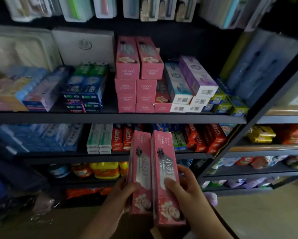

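The right hand grips one pink box with the thumb across its front. The left hand grips a second pink box at its lower left edge, and the two boxes stand upright, touching side by side, well below the pink stack. This stack sits on a dark shelf, with blue boxes near its left, purple-white boxes leaning just beside its right, and red boxes on the board below it.
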A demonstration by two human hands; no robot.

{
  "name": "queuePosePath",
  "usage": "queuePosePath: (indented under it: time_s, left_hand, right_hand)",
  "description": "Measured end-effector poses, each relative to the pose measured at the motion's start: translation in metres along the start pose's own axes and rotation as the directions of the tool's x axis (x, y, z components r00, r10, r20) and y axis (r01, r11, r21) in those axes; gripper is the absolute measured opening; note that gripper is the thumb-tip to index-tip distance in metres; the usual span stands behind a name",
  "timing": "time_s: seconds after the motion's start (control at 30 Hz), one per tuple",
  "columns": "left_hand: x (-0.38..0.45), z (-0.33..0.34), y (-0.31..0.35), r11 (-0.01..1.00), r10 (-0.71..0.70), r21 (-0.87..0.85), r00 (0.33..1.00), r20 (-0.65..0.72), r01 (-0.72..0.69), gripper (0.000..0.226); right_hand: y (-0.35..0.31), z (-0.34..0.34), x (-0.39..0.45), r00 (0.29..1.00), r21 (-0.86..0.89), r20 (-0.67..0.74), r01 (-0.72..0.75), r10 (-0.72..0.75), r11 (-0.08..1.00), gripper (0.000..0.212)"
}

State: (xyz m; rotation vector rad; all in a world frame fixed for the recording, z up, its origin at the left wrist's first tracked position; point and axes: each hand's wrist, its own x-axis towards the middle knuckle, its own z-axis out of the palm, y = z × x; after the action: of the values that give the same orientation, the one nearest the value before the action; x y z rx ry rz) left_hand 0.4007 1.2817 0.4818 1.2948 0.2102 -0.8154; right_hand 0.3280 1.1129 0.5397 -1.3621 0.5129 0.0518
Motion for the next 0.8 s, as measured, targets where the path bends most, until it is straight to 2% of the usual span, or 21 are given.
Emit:
queuePosePath:
  time_s: [0.07,0.17,0.3,0.43,0.6,0.73,0.8]
  left_hand:
    - [-0.005,-0.006,0.01,1.0,-0.003,-0.026,0.999,0.038,0.004,0.087]
    - [-0.011,-0.011,0.02,0.999,-0.007,-0.036,0.997,0.074,0.01,0.113]
    - [-0.014,-0.011,0.03,0.999,0.032,0.004,0.997,0.074,-0.033,0.105]
    - [-0.018,-0.011,0.035,1.0,0.008,-0.023,0.993,0.117,-0.006,0.116]
    - [-0.025,-0.006,0.033,0.999,0.038,-0.015,0.992,0.121,-0.037,0.121]
    - [-0.028,-0.001,0.032,0.992,0.114,0.054,0.991,0.074,-0.118,0.122]
    - [-0.027,-0.001,0.03,0.992,0.117,0.032,0.991,0.059,-0.119,0.123]
  right_hand:
    - [-0.013,-0.004,0.0,0.998,0.019,-0.047,0.051,-0.05,0.999,0.027]
    - [-0.039,-0.008,0.002,0.986,0.003,-0.074,0.153,-0.152,0.988,0.025]
    - [-0.069,-0.003,0.012,0.965,0.014,-0.088,0.251,-0.249,0.968,0.03]
    - [-0.087,0.007,0.03,0.954,0.006,-0.088,0.289,-0.287,0.957,0.023]
    - [-0.104,0.014,0.063,0.965,-0.031,-0.138,0.221,-0.223,0.975,0.027]
    - [-0.118,0.017,0.082,0.984,0.05,-0.149,0.111,-0.103,0.993,0.025]
    - [-0.125,0.017,0.085,0.993,0.174,-0.097,0.081,-0.065,0.981,0.017]
